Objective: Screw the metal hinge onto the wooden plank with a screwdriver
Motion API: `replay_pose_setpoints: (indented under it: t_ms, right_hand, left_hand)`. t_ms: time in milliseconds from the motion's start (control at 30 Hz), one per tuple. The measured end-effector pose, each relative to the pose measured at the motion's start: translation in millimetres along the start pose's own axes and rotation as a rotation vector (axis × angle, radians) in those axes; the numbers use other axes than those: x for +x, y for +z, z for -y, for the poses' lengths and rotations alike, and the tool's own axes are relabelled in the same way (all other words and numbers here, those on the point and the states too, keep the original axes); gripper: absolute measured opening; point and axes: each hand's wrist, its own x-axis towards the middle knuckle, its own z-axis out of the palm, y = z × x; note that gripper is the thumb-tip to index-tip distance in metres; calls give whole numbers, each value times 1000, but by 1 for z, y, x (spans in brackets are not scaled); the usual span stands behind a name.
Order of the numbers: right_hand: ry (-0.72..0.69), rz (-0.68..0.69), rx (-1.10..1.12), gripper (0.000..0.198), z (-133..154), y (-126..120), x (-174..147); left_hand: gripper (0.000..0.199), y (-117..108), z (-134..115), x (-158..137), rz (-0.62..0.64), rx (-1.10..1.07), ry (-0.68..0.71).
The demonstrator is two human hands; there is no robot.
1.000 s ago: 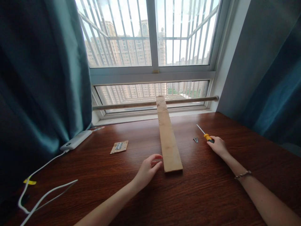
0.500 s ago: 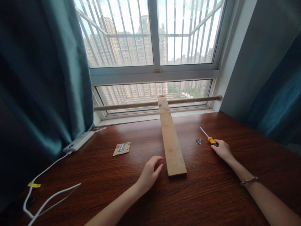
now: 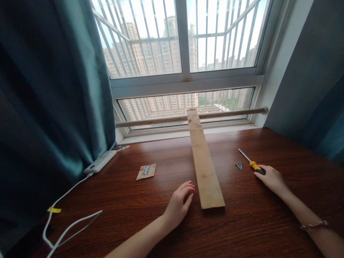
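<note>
At the right, my right hand [image 3: 273, 180] has its fingers closed on the black end of a screwdriver [image 3: 254, 166] with a yellow and black handle. Its shaft points away toward the window. Several screws [image 3: 239, 165] lie in a small group just left of the screwdriver. In the middle is a long pale wooden board [image 3: 206, 172], its far end over the rail at the window. My left hand [image 3: 177, 206] rests beside the board's near left edge, fingers loosely curved and holding nothing. Farther left, a metal hinge [image 3: 146, 170] lies on a small square of wood [image 3: 152, 168].
The brown wood-grain table [image 3: 115, 193] reaches to the barred window. A horizontal rail [image 3: 233, 113] crosses in front of the glass. On the left are a white power strip or adapter [image 3: 100, 162], a looped white cable [image 3: 71, 219] and a dark teal curtain [image 3: 61, 89].
The whole view has shifted, so things appear farther right. My left hand's fingers are slightly more drawn together, still beside the board. My right hand stays on the screwdriver.
</note>
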Motion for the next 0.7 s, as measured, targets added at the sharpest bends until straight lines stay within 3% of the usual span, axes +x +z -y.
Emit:
replay_pose_setpoints:
  t_ms: [167,333,533,633,700]
  right_hand:
    - [-13,-18,-55,46,2,0,-4]
    - [-80,-157,-231,53,14,1,-16]
    - [-173,-360,-281,51,58,-22,-44]
    - [-303,-428,-187,45,85,-32,-58]
    - [-443,-386,-50,42,102,-32,-68]
  left_hand:
    - [17,-1,-2,-3,7,22,44]
    - [19,-4,-4,-5,-7,71,102]
    - [20,-8,-7,-5,-13,98,127]
    - [21,-9,-11,-6,-12,108,120]
    - [22,-10,-12,-5,-17,124,120]
